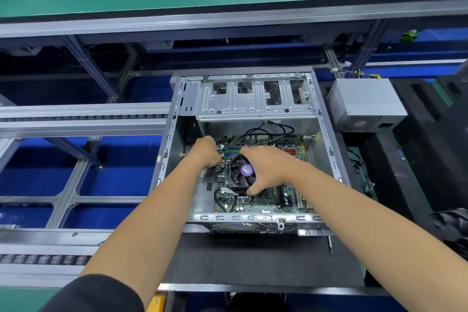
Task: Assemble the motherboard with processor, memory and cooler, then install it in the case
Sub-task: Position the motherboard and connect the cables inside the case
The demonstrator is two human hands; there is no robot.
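While the motherboard is already lying inside the open case on the counter, the loose black cables are trailing across it and could get trapped or tugged as the board shifts, and it could seat off its standoffs. The right hand is reaching in palm down, its grip curling around the cooler, thumb at the near edge. The left hand is pinching cables at the board's left edge.
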